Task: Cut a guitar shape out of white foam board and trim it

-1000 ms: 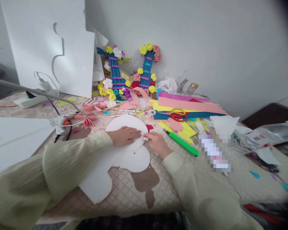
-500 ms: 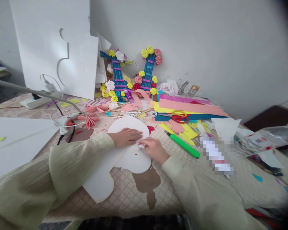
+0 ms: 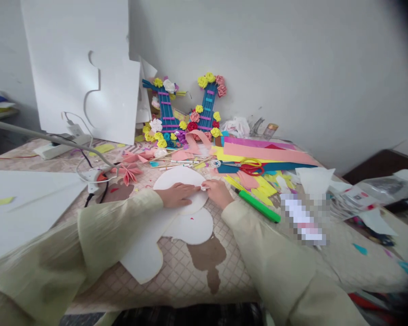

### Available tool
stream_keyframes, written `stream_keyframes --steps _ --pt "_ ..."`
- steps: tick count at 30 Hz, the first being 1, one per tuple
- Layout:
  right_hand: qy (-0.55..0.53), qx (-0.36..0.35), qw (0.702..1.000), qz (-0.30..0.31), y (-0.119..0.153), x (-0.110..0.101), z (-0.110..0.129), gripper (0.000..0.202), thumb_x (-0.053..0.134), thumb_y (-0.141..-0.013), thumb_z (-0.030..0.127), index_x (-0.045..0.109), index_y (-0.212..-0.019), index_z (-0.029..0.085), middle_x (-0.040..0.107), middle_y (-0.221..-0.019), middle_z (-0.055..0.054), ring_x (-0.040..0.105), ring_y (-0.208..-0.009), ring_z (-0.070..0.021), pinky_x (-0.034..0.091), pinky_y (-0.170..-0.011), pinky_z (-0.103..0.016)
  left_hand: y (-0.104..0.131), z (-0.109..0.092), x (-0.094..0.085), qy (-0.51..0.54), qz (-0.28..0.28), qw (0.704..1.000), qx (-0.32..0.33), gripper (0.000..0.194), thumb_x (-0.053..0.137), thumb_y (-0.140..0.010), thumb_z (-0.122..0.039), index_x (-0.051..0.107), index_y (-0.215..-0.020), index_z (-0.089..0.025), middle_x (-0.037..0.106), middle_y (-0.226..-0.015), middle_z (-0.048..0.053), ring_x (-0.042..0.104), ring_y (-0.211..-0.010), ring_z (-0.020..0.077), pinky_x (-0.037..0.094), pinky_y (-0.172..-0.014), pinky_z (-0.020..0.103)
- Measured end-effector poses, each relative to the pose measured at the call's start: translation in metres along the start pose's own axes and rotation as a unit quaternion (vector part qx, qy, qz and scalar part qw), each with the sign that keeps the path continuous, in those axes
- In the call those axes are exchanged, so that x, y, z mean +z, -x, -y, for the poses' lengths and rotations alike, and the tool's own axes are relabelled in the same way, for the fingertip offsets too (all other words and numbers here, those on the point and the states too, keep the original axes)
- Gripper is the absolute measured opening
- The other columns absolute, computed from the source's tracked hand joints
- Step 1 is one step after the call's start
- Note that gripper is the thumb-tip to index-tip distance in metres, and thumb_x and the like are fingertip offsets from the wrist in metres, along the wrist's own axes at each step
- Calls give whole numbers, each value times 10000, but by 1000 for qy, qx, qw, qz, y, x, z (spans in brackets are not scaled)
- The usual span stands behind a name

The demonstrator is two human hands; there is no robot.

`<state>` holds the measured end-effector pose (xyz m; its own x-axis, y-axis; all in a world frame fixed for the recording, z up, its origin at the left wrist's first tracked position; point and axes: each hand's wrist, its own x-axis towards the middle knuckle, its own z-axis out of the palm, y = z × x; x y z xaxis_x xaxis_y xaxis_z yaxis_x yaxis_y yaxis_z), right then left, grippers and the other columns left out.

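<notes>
White, round-edged flat board cut-outs [image 3: 177, 175], foam-board by their look, lie overlapping on the patterned, cloth-covered counter [image 3: 180, 274], to the left of the long bright-green plastic tool [image 3: 259, 205]. The person's left hand [image 3: 177, 195], well left of the green tool, rests palm down on the upper round piece, fingers stretched and close together, holding nothing. The right hand [image 3: 218, 192], just left of the green tool, is closed to a narrow pinch on a small crumpled white scrap [image 3: 203, 187] at the round piece's right edge, near the left fingertips. Whether the scrap is paper or tissue I cannot tell.

The cut-outs should be light and fairly stiff, smooth enough to slide on the counter, with edges that would dent or crease under a hard squeeze. A flat palm on the broad middle seems the safest hold; for lifting, both sides of the wide rounded part would suit. The scrap looks soft and nearly weightless, best taken between thumb and fingertips.

Beyond the green tool lie scissors with red and yellow handles [image 3: 252, 168] and flat coloured paper strips [image 3: 268, 151]
</notes>
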<state>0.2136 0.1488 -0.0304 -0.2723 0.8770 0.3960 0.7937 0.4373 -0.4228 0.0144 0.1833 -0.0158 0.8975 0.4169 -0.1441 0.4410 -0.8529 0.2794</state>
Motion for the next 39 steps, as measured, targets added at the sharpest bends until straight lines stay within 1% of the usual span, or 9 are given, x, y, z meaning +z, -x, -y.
stream_keyframes --steps 4,7,12,15,18,23,27,33,39 --pt "-53 -30 998 18 27 3 30 346 487 -621 -35 687 -745 219 707 -756 5 645 -720 -147 490 -713 -226 -1 -1 -1 9 2 1000 -19 553 282 -880 -386 161 -1376 -174 240 -1433 124 186 -1307 233 153 -1025 442" --pt "-85 -6 996 -23 44 -4 43 286 504 -668 18 681 -761 222 706 -764 12 649 -701 -137 502 -693 -220 1 -1 -5 18 9 999 -33 575 316 -871 -378 144 -1383 -182 215 -1442 112 171 -1311 241 157 -1026 446" --pt "-106 79 983 -129 43 -36 26 158 546 -739 208 664 -842 184 701 -837 -46 651 -759 -180 514 -714 -285 9 -9 -17 20 53 998 -23 642 474 -805 -339 203 -1373 -213 149 -1459 65 129 -1322 228 136 -1043 407" --pt "-113 94 979 -143 44 -49 16 150 575 -715 227 665 -827 182 697 -858 -52 647 -797 -190 507 -751 -303 12 -19 -21 13 61 998 -33 632 489 -790 -299 233 -1363 -235 132 -1463 69 119 -1322 253 155 -1028 452" --pt "-115 103 976 -152 48 -53 11 173 578 -714 230 656 -858 173 689 -892 -63 640 -829 -191 501 -771 -311 12 -27 -18 4 51 997 -58 615 459 -798 -292 223 -1365 -251 143 -1463 77 129 -1317 281 182 -1002 506" --pt "-116 91 982 -118 47 -46 6 175 579 -707 197 650 -865 177 691 -880 -55 641 -824 -179 502 -760 -297 0 -36 -2 -18 -13 991 -129 545 344 -851 -383 225 -1364 -241 158 -1463 95 152 -1305 307 195 -983 525" --pt "-100 75 989 -84 37 -33 -1 197 566 -698 147 646 -876 173 696 -838 -42 649 -768 -157 504 -736 -279 -13 -44 7 -42 -72 979 -185 517 294 -854 -428 304 -1330 -225 228 -1434 134 227 -1263 349 254 -920 554" --pt "-51 37 997 -46 26 -17 -11 313 507 -658 26 657 -885 180 700 -769 -41 648 -719 -169 500 -720 -297 -15 -48 13 -71 -114 975 -179 459 336 -840 -354 366 -1295 -299 322 -1395 81 305 -1222 303 286 -905 505" --pt "-24 -25 999 -34 43 -11 -11 403 439 -598 -42 669 -846 177 699 -841 -59 639 -790 -184 493 -755 -306 -11 -48 23 -86 -161 969 -169 444 284 -869 -364 356 -1303 -304 315 -1401 70 302 -1230 270 266 -922 476"
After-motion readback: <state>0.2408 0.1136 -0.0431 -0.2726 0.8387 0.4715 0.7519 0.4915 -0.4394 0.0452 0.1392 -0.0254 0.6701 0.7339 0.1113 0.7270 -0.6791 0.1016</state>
